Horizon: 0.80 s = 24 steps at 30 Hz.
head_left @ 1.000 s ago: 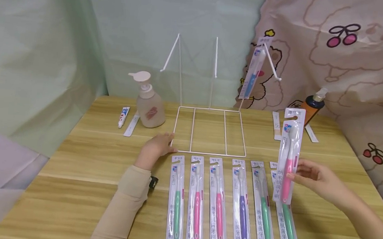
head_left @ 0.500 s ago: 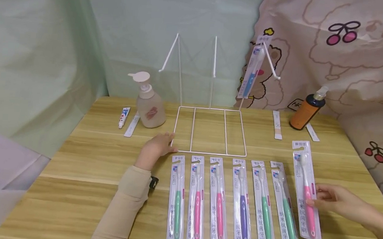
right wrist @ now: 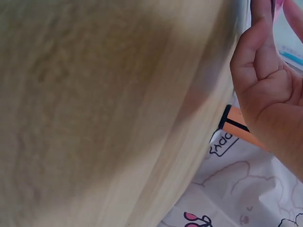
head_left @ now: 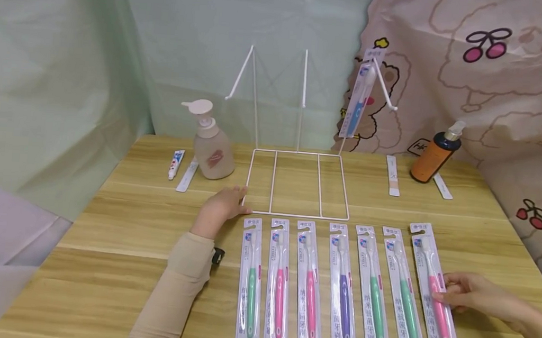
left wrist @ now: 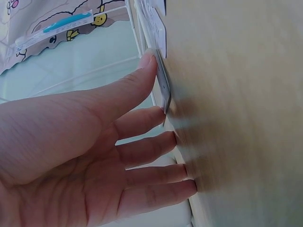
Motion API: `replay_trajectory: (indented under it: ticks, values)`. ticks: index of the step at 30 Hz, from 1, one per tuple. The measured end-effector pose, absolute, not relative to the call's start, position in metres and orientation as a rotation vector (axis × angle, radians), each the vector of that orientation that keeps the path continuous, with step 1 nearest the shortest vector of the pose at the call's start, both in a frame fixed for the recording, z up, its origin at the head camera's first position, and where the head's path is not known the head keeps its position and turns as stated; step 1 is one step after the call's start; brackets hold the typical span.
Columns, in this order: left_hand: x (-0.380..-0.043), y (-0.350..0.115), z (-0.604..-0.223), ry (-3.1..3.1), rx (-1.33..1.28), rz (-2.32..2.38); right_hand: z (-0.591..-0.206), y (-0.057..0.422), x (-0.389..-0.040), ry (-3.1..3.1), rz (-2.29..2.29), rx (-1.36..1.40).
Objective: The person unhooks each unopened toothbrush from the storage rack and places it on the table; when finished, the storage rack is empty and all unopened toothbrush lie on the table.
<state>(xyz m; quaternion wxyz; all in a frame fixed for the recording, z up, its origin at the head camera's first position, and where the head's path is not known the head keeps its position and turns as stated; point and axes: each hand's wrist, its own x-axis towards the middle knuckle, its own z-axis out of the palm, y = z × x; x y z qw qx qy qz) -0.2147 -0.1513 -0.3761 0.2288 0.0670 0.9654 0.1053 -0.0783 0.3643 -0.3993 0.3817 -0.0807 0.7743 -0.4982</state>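
In the head view my right hand (head_left: 480, 297) pinches the right edge of a packaged pink toothbrush (head_left: 433, 290), thumb on top, at the right end of a row. The wrist view shows its fingers (right wrist: 251, 61) bent close to the table. My left hand (head_left: 220, 207) rests beside the front left corner of a white wire rack (head_left: 296, 214), its fingers (left wrist: 147, 149) spread with tips on the tabletop and the thumb by the corner. To the left of the pink pack lie a green toothbrush (head_left: 404, 291) and several other packaged toothbrushes. A blue toothbrush (head_left: 362, 94) hangs from the rack's right hook.
A pale pump bottle (head_left: 214, 151) and a small toothpaste tube (head_left: 176, 164) stand and lie at the back left. An orange bottle (head_left: 434, 156) leans at the back right near a narrow sachet (head_left: 392, 176). Fabric curtains (head_left: 205, 36) enclose the wooden table (head_left: 116, 252).
My right hand has brought the pink toothbrush pack down and to the right, then nearer the row's line. My left hand has stayed at the rack's corner.
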Motion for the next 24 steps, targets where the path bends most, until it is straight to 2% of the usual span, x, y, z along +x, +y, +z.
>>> replay_trajectory:
  ticks: [24]
  values:
    - [-0.2132, -0.1521, -0.3747, 2.665, 0.185, 0.301, -0.3949, 0.3559, -0.0815, 2.163, -1.067, -0.144]
